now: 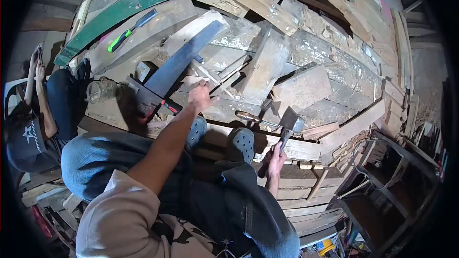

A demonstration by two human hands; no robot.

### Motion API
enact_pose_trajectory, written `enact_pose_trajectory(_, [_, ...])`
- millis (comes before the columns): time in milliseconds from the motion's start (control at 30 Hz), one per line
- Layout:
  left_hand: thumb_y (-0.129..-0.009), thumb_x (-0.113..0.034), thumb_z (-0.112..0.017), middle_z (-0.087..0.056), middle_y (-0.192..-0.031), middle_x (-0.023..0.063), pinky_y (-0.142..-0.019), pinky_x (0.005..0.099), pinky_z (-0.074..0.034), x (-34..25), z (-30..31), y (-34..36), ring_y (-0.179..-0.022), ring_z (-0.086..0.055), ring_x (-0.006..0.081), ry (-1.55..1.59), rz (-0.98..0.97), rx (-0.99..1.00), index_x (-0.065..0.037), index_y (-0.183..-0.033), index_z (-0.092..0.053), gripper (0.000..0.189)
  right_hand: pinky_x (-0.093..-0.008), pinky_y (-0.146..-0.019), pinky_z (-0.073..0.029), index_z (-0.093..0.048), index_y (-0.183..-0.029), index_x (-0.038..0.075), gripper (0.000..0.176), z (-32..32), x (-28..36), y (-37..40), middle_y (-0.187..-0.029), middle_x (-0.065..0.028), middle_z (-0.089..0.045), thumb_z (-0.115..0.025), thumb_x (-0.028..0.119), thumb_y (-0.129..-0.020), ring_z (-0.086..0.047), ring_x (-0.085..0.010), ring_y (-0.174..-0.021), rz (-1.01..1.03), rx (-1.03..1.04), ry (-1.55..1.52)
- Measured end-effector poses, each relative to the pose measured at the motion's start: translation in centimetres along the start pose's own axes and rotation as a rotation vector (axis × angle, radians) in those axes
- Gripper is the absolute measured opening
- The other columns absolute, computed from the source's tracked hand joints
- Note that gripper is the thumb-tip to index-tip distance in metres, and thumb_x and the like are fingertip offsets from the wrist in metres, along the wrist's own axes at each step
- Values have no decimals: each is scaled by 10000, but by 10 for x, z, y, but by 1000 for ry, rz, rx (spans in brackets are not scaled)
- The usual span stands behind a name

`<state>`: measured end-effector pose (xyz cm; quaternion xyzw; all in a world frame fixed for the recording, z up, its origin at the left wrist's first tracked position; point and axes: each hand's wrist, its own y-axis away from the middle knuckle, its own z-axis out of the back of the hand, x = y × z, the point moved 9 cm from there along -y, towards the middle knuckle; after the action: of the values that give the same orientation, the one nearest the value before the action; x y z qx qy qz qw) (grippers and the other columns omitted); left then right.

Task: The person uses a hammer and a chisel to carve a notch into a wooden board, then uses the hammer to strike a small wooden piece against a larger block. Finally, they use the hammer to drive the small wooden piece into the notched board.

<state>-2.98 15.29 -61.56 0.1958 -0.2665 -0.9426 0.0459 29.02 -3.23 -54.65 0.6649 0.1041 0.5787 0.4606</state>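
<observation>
My right hand is wrapped round the dark handle of a hatchet-like tool, whose broad metal head points up and away from me. My left hand is over the wooden platform with its fingers apart and nothing in it. Left of it lies a handsaw, its blade running up to the right, with a red and black handle near my forearm. Wood strips lie just beyond my left hand. A flat wood block rests beyond the hatchet.
A chisel with a green handle lies at the upper left, near a green curved board. A glass jar stands left of the saw. Another person sits at the far left. A dark shelf frame is at the right.
</observation>
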Motion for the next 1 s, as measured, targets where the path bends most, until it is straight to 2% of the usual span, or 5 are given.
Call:
enact_pose_trajectory(300, [-904,-350,-519,-622,-828,284,-757,525,-476,-22,8,1,-809,-620,449,261,18,-20,-37,-1154,-474,403,-249,-343,-275,-397,-656,134,487,38,-23,-26,-478,39,-369,-622,521,-848,-349,-74,-367,34,-291,171])
enact_pose_trajectory(600, [-944,-300,-494,-611,-731,223,-613,477,-467,-33,73,-11,-710,-611,428,681,-119,-584,-58,-1077,-493,277,-259,-337,-273,-459,-686,99,397,46,-49,-32,-522,39,-414,-651,398,-864,-367,-74,-381,-103,-392,20])
enact_pose_trajectory(833, [-904,-332,-577,-585,-631,167,-528,419,-437,-22,65,-5,-565,-606,318,675,-30,-644,-51,-861,-569,285,-249,-346,-294,-436,-712,98,340,25,-51,-42,-522,30,-406,-650,309,-871,-387,-84,-386,-78,-334,-39])
enact_pose_trajectory(867, [-926,-269,-576,-534,-587,80,-514,309,-400,-21,55,-8,-552,-459,102,682,-8,-581,-12,-819,-569,278,-249,-355,-300,-434,-717,98,331,19,-51,-45,-532,23,-423,-653,294,-869,-405,-87,-400,-56,-300,-53])
enact_pose_trajectory(1000, [-897,-302,-612,-534,-552,87,-484,334,-394,-42,47,2,-503,-460,121,736,-42,-507,-25,-821,-584,288,-248,-363,-308,-442,-736,98,320,16,-59,-45,-579,12,-470,-660,296,-865,-433,-83,-429,-114,-346,-5])
